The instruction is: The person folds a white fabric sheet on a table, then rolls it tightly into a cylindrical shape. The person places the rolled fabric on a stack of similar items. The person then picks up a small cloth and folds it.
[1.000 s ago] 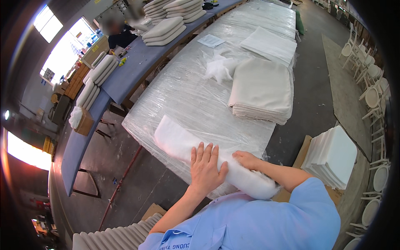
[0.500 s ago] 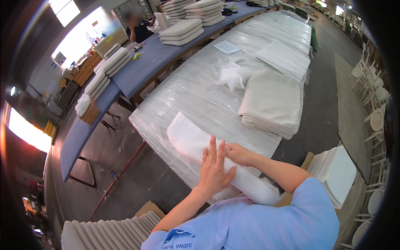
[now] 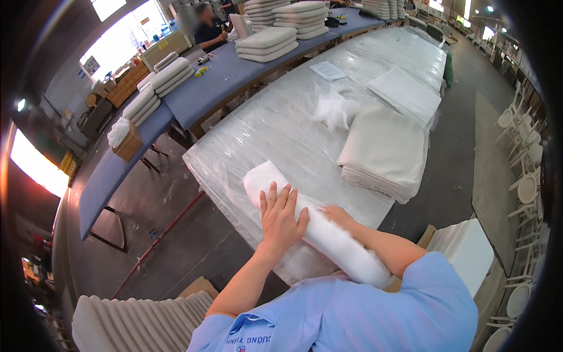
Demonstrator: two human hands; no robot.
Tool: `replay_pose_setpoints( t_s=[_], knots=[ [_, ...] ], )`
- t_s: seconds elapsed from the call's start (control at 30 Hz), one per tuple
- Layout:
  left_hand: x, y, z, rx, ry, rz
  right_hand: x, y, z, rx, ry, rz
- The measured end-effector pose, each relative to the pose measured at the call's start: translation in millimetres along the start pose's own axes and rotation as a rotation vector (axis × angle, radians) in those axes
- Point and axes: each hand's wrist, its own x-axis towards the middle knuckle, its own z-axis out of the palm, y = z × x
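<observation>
Moved farther up one white roll: one left hand, fingers spread. One right hand, finger state unclear. One cloth stack.

A long, thick strip of fluffy white batting is laid slantwise on the plastic-wrapped table, its surface softly fuzzed.

The white batting at the lower middle of the frame looks like soft fibre, matt and fuzzy at its edge. Clear plastic film in the centre is glossy and wrinkled. The stacked fabric pieces right of centre look like matt cloth. My shirt, at the bottom, is of smooth matt cloth, and the box at the left is of cardboard.
</observation>
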Motion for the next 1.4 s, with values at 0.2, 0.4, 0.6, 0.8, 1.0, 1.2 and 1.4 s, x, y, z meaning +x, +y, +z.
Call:
replay_pose_setpoints(
  t_s=[0.2, 0.4, 0.6, 0.8, 1.0, 1.2, 1.4],
  knots=[
    [-5, -3, -9, 0.004, -0.009, 0.0, -8, 50, -9, -0.184, 0.165, 0.072],
    [-8, -7, -6, 0.026, -0.027, 0.004, 4, -94, -16, 0.579, 0.015, 0.325],
    [0, -13, -11, -0.178, -0.03, -0.024, 9, -126, -7, 0.289, -0.176, 0.131],
    [5, -45, -4, -0.113, 0.05, -0.133, 15, -84, 18, 0.267, -0.074, 0.053],
    [10, -47, 4, -0.06, 0.021, -0.155, 21, -87, 23, 0.204, -0.02, 0.146],
    [27, -43, 6, -0.038, -0.022, -0.151, 37, -70, 10, 0.027, 0.081, 0.124],
    [17, -39, -6, -0.039, -0.038, -0.117, 15, 27, 2, -0.285, 0.033, 0.155]
  ],
)
